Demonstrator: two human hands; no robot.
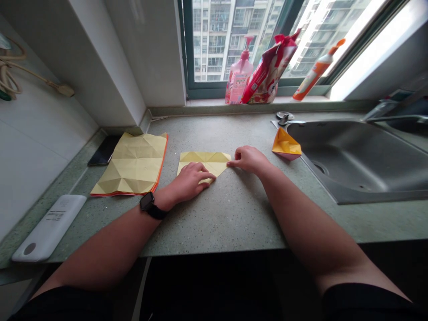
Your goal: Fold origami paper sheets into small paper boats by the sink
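A pale yellow sheet of paper (pixel 214 166) with crease lines lies on the counter, its lower right corner folded in at a slant. My left hand (pixel 192 180) rests on its lower part, fingers stretched out and pressing it down, and hides some of it. At the sheet's right edge, my right hand (pixel 249 159) has its fingers curled and a fingertip touching the corner. To the left lies a stack of creased papers (pixel 135 158), yellow on top with orange-red edges. A folded orange paper shape (pixel 286 145) stands to the right, beside the sink.
A steel sink (pixel 354 156) takes up the right side. On the left are a black phone (pixel 103 150), partly under the stack, and a white power bank (pixel 50 227). A pink pump bottle (pixel 239 80), red bag (pixel 270 71) and orange-white bottle (pixel 316 73) stand on the windowsill.
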